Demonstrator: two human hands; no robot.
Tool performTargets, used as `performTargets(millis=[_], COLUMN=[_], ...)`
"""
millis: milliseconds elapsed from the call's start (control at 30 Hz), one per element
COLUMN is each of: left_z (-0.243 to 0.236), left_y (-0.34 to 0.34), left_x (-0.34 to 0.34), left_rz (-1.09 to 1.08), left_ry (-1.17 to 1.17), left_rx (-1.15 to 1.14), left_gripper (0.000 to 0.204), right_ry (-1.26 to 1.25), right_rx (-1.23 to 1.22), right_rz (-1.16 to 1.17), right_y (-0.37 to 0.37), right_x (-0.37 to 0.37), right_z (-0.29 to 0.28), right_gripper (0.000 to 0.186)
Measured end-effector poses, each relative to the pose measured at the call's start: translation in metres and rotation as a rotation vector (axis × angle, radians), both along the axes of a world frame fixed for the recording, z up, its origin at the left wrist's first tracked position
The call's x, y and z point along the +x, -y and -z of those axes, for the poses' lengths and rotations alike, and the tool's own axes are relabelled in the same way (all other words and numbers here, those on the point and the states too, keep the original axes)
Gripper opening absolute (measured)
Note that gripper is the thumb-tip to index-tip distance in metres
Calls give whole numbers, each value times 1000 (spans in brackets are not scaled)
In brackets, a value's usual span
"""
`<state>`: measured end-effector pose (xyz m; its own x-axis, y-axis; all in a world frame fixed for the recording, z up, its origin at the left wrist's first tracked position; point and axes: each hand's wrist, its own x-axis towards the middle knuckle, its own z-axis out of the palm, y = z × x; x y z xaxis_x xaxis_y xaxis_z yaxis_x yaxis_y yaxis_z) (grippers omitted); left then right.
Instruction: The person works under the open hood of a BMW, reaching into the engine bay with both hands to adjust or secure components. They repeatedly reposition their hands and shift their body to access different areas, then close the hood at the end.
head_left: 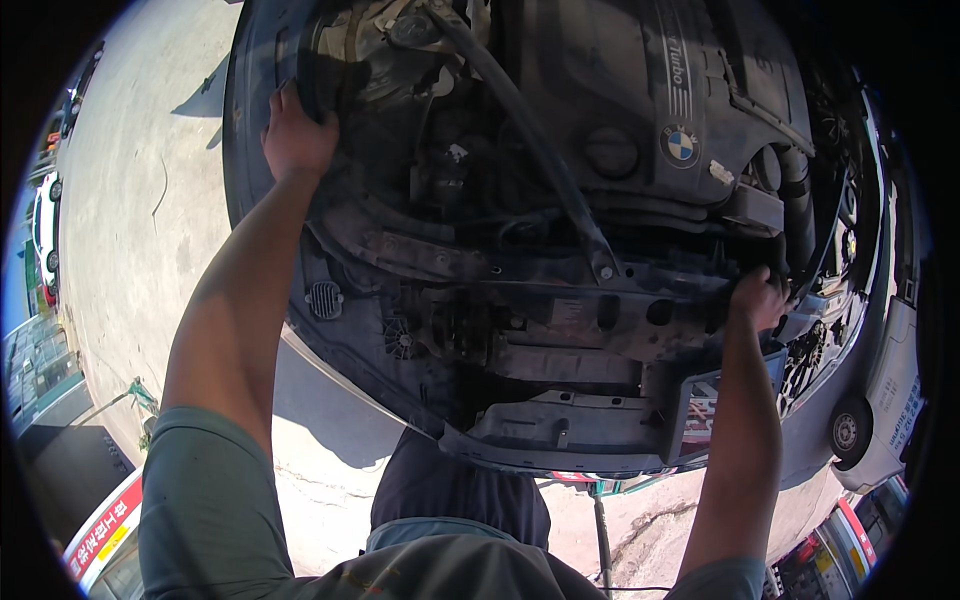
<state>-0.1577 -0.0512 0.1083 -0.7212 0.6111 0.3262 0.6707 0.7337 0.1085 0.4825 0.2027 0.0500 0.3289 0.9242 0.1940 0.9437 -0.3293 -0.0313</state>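
Left hand [299, 140] at side panel [247, 160], right hand [760, 300] by crossbar [550, 305], apparently steadying; I can't tell either grip; next move needs both.

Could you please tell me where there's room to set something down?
On the pale concrete, between the dark outer panel by the left hand and the distant white car. It's crowded around the engine cover, brace and right hand.

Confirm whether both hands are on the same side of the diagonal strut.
No, the left hand is left of the strut and the right hand is right of it.
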Motion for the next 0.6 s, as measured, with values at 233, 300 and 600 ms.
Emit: performTargets(millis=[233,300,600], left_z=[0,0,1], left_y=[-1,-1,0], left_x=[1,1,0], left_rz=[-10,-9,-7], left_ry=[9,3,-1], left_rx=[-4,-3,0], left_gripper=[70,70,71], right_ry=[-1,3,-23], right_rx=[5,5,41], right_rz=[-17,-31,-8], right_y=[-2,-3,1], right_x=[4,8,-3], right_z=[3,5,0], right_gripper=[56,56,54])
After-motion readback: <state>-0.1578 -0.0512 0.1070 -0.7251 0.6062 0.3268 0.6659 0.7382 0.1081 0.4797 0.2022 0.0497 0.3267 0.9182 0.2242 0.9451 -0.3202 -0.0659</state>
